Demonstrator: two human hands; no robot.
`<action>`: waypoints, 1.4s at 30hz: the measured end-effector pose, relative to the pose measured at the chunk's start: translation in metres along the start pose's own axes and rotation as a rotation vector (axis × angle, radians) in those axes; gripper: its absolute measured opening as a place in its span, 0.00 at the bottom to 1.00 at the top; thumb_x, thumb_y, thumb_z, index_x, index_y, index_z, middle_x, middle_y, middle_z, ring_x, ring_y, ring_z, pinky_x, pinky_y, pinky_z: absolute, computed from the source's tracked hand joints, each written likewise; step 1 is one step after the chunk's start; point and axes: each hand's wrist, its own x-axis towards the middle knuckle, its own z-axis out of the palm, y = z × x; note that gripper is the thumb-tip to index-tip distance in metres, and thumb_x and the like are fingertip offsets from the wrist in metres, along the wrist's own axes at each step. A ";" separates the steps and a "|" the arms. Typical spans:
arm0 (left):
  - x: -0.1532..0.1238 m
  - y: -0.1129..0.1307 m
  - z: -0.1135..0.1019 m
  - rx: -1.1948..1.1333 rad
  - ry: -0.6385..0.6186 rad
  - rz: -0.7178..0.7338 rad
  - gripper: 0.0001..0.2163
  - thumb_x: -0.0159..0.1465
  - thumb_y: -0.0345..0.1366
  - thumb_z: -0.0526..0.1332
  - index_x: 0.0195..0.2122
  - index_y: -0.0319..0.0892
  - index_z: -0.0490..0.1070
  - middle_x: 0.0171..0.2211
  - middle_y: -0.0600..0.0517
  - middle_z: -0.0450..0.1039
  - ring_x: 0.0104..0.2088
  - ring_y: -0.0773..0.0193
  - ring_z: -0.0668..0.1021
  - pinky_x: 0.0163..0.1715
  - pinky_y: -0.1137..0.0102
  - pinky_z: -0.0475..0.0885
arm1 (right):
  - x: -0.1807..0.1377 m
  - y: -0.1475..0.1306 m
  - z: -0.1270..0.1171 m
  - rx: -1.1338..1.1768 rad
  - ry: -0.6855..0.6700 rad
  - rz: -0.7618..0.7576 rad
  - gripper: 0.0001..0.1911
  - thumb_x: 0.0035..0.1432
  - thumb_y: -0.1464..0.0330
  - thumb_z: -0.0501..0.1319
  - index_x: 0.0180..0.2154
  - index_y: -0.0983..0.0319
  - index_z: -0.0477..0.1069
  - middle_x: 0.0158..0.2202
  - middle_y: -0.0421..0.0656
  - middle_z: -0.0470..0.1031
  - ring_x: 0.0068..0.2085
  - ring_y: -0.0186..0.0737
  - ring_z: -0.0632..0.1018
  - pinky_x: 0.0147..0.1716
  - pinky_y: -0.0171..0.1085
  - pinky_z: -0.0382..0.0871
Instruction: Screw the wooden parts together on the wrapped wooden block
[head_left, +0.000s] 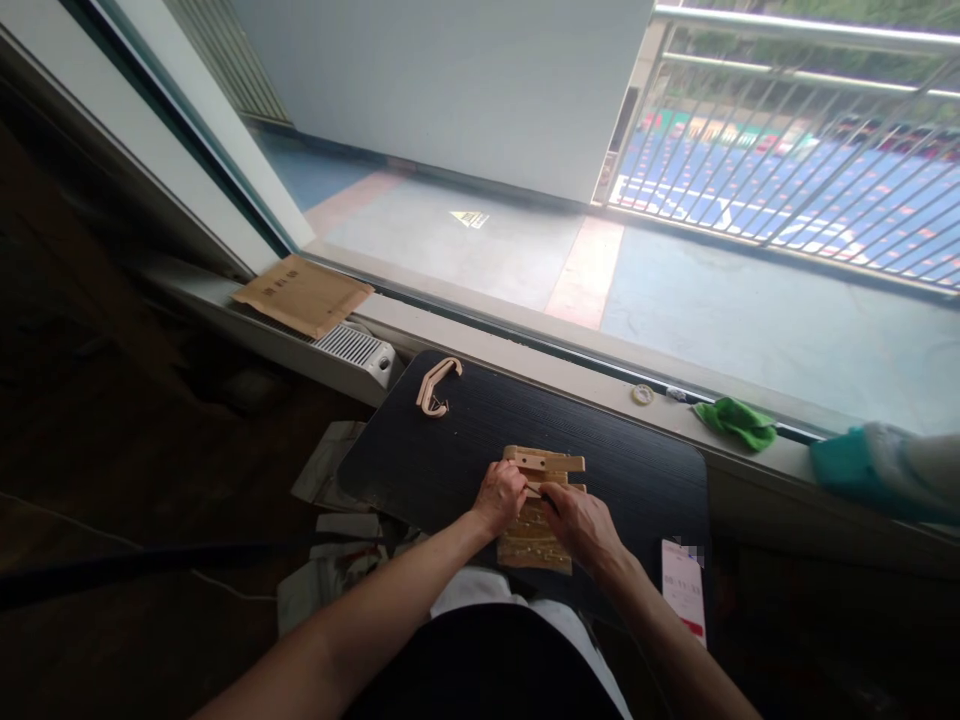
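My left hand point(501, 497) is closed at the left end of a pale wooden strip, its fingers pressed together against it. My right hand point(589, 520) grips a thin dark hand tool point(534, 490), whose slim tip points left onto the strip between both hands; its exact kind is too small to tell. Just beyond the fingers lies a pale wooden piece point(534, 462) with dark holes. Under the hands is a brownish wooden board point(534, 552) with a rough, spotted surface. A bent wooden piece point(429, 388) stands apart at the table's far left.
The black table point(615, 440) abuts a window sill. A phone point(682, 590) lies at its right edge. On the sill are a tape roll point(642, 394), a green cloth point(736, 423) and a teal container point(847, 470). A brown envelope point(300, 293) rests over a white radiator point(352, 345).
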 end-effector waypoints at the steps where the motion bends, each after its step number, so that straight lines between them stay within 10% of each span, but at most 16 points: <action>1: 0.000 0.000 0.000 0.000 -0.004 0.001 0.03 0.55 0.28 0.60 0.24 0.39 0.70 0.29 0.49 0.70 0.38 0.59 0.70 0.40 0.65 0.64 | 0.002 0.000 0.000 -0.010 -0.001 -0.007 0.12 0.60 0.66 0.49 0.40 0.56 0.69 0.38 0.40 0.76 0.38 0.36 0.75 0.33 0.33 0.58; 42: 0.004 0.003 0.001 -0.131 -0.006 -0.055 0.05 0.56 0.26 0.59 0.27 0.40 0.74 0.29 0.49 0.74 0.37 0.60 0.74 0.41 0.66 0.67 | 0.047 -0.019 -0.022 -0.247 -0.223 -0.047 0.12 0.56 0.68 0.54 0.36 0.58 0.76 0.37 0.44 0.78 0.40 0.41 0.77 0.37 0.35 0.65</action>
